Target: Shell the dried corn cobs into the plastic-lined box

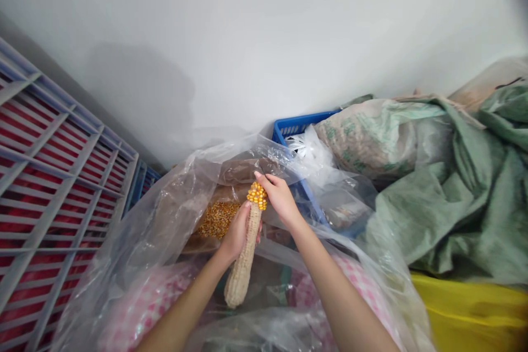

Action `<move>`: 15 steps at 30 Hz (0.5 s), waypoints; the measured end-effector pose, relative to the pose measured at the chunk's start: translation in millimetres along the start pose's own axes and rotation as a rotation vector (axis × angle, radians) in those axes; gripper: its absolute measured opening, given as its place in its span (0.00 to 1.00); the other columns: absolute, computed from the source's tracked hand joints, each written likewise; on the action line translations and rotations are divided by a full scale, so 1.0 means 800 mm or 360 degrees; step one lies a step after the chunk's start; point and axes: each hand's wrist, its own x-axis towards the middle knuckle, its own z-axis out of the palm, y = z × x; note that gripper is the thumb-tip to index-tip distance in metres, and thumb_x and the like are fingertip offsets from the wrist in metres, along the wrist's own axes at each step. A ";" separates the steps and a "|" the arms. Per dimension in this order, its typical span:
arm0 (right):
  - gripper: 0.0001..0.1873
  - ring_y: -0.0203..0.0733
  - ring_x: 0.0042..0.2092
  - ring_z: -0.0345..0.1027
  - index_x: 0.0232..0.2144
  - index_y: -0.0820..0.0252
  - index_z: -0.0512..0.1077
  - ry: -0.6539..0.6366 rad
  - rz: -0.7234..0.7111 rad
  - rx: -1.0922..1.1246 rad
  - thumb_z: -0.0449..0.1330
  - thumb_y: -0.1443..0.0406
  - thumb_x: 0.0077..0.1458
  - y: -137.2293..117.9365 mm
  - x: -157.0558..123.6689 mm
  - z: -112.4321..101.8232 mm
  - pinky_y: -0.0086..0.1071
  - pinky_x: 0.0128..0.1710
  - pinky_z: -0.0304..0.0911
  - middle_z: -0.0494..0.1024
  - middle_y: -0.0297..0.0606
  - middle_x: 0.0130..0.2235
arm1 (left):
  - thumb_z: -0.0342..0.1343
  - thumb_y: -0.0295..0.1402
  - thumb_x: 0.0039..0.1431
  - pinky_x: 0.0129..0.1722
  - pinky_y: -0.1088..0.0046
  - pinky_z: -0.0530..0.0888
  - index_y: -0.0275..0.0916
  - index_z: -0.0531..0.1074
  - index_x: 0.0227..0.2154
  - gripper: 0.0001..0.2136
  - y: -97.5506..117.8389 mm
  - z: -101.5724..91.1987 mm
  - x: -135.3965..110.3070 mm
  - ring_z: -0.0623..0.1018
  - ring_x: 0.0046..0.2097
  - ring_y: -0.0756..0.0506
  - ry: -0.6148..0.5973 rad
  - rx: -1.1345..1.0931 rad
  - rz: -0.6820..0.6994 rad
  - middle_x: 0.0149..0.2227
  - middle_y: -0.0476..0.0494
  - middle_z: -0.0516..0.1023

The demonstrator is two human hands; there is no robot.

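A corn cob (244,264) slants through the middle of the view, mostly bare, with yellow kernels left only at its far tip. My left hand (237,232) is wrapped round the cob just below the kernels. My right hand (279,196) is closed on the kernel-covered tip, thumb and fingers against it. Beneath both hands spreads a large clear plastic bag (165,220), its mouth wide. Loose corn kernels (218,219) lie heaped on brown material inside it, left of my left hand.
A slatted grey-blue plastic crate (68,176) with red behind its slats rises at the left. On the right are a blue basket (303,120), a printed sack (367,135), green cloth (454,198) and yellow material (470,308). A white wall (247,38) stands behind.
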 end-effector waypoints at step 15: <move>0.23 0.31 0.25 0.50 0.18 0.60 0.61 -0.0009 0.0015 -0.0021 0.52 0.47 0.46 0.003 0.000 0.004 0.25 0.24 0.46 0.58 0.29 0.20 | 0.41 0.60 0.47 0.13 0.77 0.59 0.38 0.63 0.21 0.27 0.004 0.002 -0.002 0.64 0.13 0.53 0.0056 0.0028 -0.0071 0.12 0.53 0.63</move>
